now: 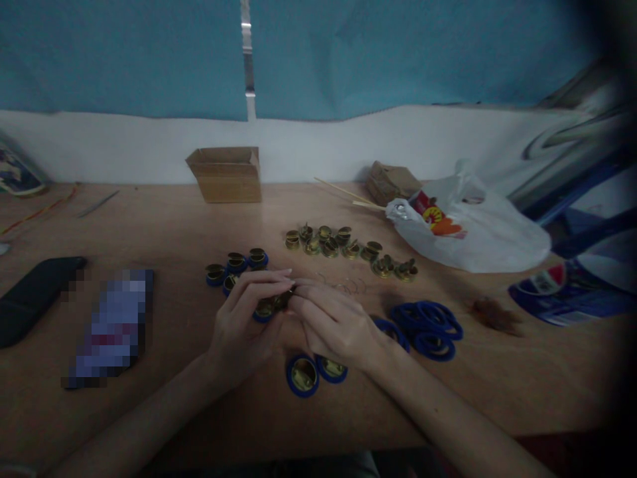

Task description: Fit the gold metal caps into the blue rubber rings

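Observation:
Over the middle of the table my left hand (246,318) and my right hand (336,322) meet, fingers bent and closed around a small round brass fitting (266,307). A blue ring shows along its lower edge; fingers cover much of it. The right fingertips pinch at its side, and whether they hold a separate small part is hidden. Just beyond the left hand stand several brass fittings with blue rings (236,262). Two more ringed brass fittings (302,375) lie nearer me, below the hands. Thin wire rings (348,287) lie behind the right hand.
Several brass fittings without rings (329,247) stand farther back. Loose blue rings (428,328) are piled right of my right arm. A cardboard box (231,176), a white plastic bag (478,226), a blue can-like package (562,292), a black phone-like object (37,299) and a blurred packet (112,325) surround them.

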### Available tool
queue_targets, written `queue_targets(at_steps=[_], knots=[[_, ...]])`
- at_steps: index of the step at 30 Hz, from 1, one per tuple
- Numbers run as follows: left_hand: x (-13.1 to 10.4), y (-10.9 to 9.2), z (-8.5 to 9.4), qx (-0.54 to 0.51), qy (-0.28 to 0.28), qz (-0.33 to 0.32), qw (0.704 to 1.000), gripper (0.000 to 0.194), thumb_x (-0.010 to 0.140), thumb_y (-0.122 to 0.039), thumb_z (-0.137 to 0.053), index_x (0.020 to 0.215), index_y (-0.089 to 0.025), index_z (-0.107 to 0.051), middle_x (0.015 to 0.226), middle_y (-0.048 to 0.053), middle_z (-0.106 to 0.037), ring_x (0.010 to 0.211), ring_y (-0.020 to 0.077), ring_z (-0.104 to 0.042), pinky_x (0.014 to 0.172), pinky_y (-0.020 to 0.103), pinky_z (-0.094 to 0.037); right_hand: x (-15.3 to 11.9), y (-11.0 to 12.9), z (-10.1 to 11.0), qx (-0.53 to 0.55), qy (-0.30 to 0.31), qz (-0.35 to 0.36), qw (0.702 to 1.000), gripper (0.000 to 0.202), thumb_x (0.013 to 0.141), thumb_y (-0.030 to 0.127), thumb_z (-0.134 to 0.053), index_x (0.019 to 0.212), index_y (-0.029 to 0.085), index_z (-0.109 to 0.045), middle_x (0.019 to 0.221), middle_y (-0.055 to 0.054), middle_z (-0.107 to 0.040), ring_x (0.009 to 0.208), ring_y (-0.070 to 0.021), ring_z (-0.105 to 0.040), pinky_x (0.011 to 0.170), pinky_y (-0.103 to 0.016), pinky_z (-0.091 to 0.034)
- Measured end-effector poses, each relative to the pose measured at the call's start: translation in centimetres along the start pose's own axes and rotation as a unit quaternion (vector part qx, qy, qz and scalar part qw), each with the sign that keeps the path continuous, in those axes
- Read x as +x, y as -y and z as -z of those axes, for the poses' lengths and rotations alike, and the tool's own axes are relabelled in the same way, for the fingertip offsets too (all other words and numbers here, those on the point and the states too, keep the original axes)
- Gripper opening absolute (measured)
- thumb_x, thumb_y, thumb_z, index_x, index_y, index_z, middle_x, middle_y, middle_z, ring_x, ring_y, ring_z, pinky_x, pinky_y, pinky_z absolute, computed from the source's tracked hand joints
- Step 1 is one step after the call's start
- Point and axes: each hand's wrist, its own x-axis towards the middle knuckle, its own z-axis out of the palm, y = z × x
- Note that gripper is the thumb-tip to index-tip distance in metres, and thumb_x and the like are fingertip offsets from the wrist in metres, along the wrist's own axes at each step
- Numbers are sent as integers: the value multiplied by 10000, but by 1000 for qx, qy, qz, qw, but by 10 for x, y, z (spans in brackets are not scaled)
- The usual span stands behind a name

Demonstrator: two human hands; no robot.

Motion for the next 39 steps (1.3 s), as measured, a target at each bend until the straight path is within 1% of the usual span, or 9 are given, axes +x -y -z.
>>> queue_targets(at_steps=[7, 11, 14, 17, 24, 29, 33, 36, 39], knots=[[-2, 1, -1, -12, -15, 2, 1000, 391, 747, 5, -685, 1072, -189, -587, 1087, 85, -615, 1051, 223, -642, 908, 399, -567, 2, 0, 1, -31, -1, 17, 999, 225, 832, -21, -457, 931, 100, -619, 966, -123, -681, 1029, -210, -639, 912, -293, -560], [-1, 3, -1, -7, -15, -10, 1000, 380, 749, 16, -680, 1061, -184, -591, 1078, 81, -620, 1050, 216, -646, 922, 392, -563, 1, -3, 0, 7, 12, 6, 1000, 238, 847, -13, -440, 931, 132, -609, 953, -103, -681, 1038, -199, -638, 922, -298, -552], [0, 5, -1, 2, -12, -16, 1000, 365, 760, 1, -677, 1057, -194, -590, 1075, 70, -626, 1041, 206, -653, 921, 382, -568, 0, -5, -1, 32, 22, -13, 999, 263, 847, -3, -423, 957, 159, -598, 961, -95, -679, 1043, -203, -635, 904, -329, -562], [1, 5, -1, 12, -11, -16, 1000, 335, 777, -20, -668, 1039, -213, -589, 1050, 54, -634, 1030, 202, -661, 913, 387, -576, 0, -5, -2, 61, 41, -25, 997, 261, 835, -1, -424, 960, 156, -591, 951, -104, -676, 1042, -217, -630, 912, -360, -558], [0, 5, -1, 20, -17, -22, 999, 343, 767, 1, -660, 1028, -214, -601, 1027, 47, -638, 1011, 195, -665, 889, 367, -587, 5, -5, 0, 112, 57, -57, 990, 248, 849, 5, -419, 950, 165, -579, 943, -94, -657, 1021, -207, -618, 886, -358, -557], [0, 3, 0, 28, -15, -39, 999, 381, 748, 48, -648, 1048, -183, -611, 1046, 55, -636, 1035, 186, -656, 931, 344, -564, 5, -5, 0, 129, 40, -54, 989, 217, 853, 7, -440, 947, 140, -583, 909, -96, -645, 983, -199, -616, 876, -331, -550], [1, 1, 1, 33, -13, -47, 998, 393, 741, 74, -628, 1045, -176, -619, 1048, 58, -638, 1042, 184, -652, 942, 332, -557, 3, -4, -1, 133, 31, -59, 989, 213, 877, 26, -429, 954, 151, -583, 918, -93, -652, 995, -201, -615, 900, -352, -538], [2, 2, 2, 14, -11, -15, 1000, 386, 750, 26, -658, 1064, -196, -621, 1066, 61, -636, 1032, 193, -652, 923, 346, -569, 3, -2, 0, 131, 38, -85, 987, 177, 904, 71, -443, 953, 166, -584, 932, -90, -654, 967, -203, -623, 861, -346, -542], [0, 6, 1, -45, -16, 67, 997, 385, 749, -77, -719, 1091, -219, -614, 1097, 74, -621, 1027, 209, -644, 847, 343, -601, 5, 0, 2, 153, 27, -132, 979, 119, 922, 126, -487, 991, 186, -563, 925, -65, -640, 888, -179, -627, 790, -308, -536]])
